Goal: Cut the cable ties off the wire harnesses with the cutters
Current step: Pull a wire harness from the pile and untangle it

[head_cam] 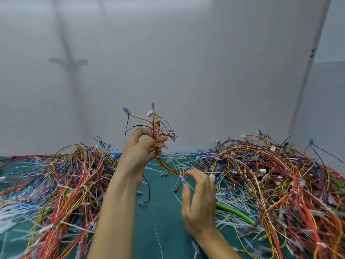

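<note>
R hand [199, 202] low over dark green mat [160, 212], fingers loosely bent by lower end of thin red-yellow wire harness [156, 126], grip unclear, L hand [140, 154] raised, pinching harness upright, tangled multicolour wire heaps [65, 184] both sides w/ white cut ties [158, 238], grey wall [186, 62] behind

Grey wall panels [186, 53] (seam at right) behind green mat [161, 210].

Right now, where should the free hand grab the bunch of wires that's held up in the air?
Grab the bunch of wires by its low tail, coming from the right. The left hand pinches the middle, the top splays into loose plugs, and the tail curves down right beside the open right hand.
</note>
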Action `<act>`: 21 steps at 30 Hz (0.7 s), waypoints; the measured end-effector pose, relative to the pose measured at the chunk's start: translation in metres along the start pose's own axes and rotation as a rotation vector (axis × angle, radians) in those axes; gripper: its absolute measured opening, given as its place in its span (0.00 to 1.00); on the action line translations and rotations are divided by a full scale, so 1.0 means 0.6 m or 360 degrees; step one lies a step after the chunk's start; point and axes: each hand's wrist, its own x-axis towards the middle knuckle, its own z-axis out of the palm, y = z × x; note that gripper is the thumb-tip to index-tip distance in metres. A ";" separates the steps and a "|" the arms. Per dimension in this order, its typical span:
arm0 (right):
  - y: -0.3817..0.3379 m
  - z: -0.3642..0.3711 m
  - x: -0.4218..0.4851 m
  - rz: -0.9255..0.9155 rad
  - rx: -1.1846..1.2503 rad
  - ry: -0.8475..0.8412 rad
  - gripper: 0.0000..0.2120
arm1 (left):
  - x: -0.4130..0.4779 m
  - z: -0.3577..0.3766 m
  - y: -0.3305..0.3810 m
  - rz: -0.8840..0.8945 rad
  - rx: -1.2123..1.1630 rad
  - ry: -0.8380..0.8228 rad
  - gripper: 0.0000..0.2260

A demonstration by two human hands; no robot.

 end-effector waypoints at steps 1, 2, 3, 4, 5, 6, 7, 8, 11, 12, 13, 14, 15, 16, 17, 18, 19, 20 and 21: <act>0.001 -0.003 -0.002 -0.0047 -0.0019 -0.0019 0.14 | 0.000 0.000 0.000 -0.0003 -0.0013 0.0013 0.14; 0.002 -0.006 -0.004 -0.0078 -0.0035 -0.0030 0.15 | 0.000 0.000 0.000 -0.0011 -0.0032 0.0021 0.14; 0.003 -0.009 -0.006 -0.0110 -0.0048 -0.0029 0.15 | 0.000 0.000 0.001 -0.0018 -0.0051 0.0024 0.14; 0.003 -0.013 -0.006 -0.0154 -0.0066 -0.0024 0.15 | 0.000 0.000 0.001 -0.0021 -0.0065 0.0026 0.14; 0.003 -0.018 -0.007 -0.0220 -0.0096 -0.0023 0.16 | -0.001 0.000 0.001 -0.0024 -0.0073 0.0029 0.14; 0.003 -0.024 -0.007 -0.0315 -0.0137 -0.0026 0.16 | -0.001 0.000 0.002 -0.0024 -0.0079 0.0033 0.14; 0.004 -0.032 -0.007 -0.0442 -0.0179 -0.0034 0.16 | -0.002 0.000 0.002 -0.0023 -0.0083 0.0040 0.14; 0.005 -0.040 -0.007 -0.0590 -0.0218 -0.0045 0.15 | -0.003 0.001 0.002 -0.0022 -0.0086 0.0045 0.14; 0.010 -0.068 -0.010 -0.0956 -0.0315 -0.0085 0.13 | -0.006 0.001 0.003 -0.0028 -0.0088 0.0050 0.14; 0.013 -0.076 -0.012 -0.1018 -0.0350 -0.0099 0.13 | -0.007 0.002 0.004 -0.0028 -0.0083 0.0049 0.13; 0.016 -0.084 -0.014 -0.1056 -0.0381 -0.0108 0.13 | -0.009 0.003 0.004 -0.0026 -0.0078 0.0048 0.13; 0.021 -0.091 -0.015 -0.1075 -0.0407 -0.0112 0.13 | -0.010 0.006 0.005 -0.0024 -0.0075 0.0050 0.12; 0.027 -0.099 -0.016 -0.1083 -0.0428 -0.0112 0.13 | -0.011 0.009 0.004 -0.0025 -0.0077 0.0054 0.12; 0.033 -0.107 -0.016 -0.1090 -0.0448 -0.0111 0.14 | -0.012 0.013 0.004 -0.0027 -0.0079 0.0062 0.12; 0.039 -0.114 -0.014 -0.1097 -0.0468 -0.0115 0.15 | -0.012 0.018 0.003 -0.0030 -0.0075 0.0069 0.12; 0.045 -0.120 -0.012 -0.1094 -0.0492 -0.0127 0.16 | -0.012 0.023 0.002 -0.0038 -0.0067 0.0074 0.12; 0.051 -0.126 -0.011 -0.1074 -0.0515 -0.0142 0.16 | -0.012 0.028 0.000 -0.0051 -0.0054 0.0076 0.11; 0.056 -0.130 -0.009 -0.1033 -0.0533 -0.0152 0.16 | -0.011 0.034 -0.001 -0.0066 -0.0041 0.0079 0.11; 0.059 -0.132 -0.007 -0.0969 -0.0549 -0.0162 0.15 | -0.011 0.037 -0.003 -0.0076 -0.0029 0.0081 0.11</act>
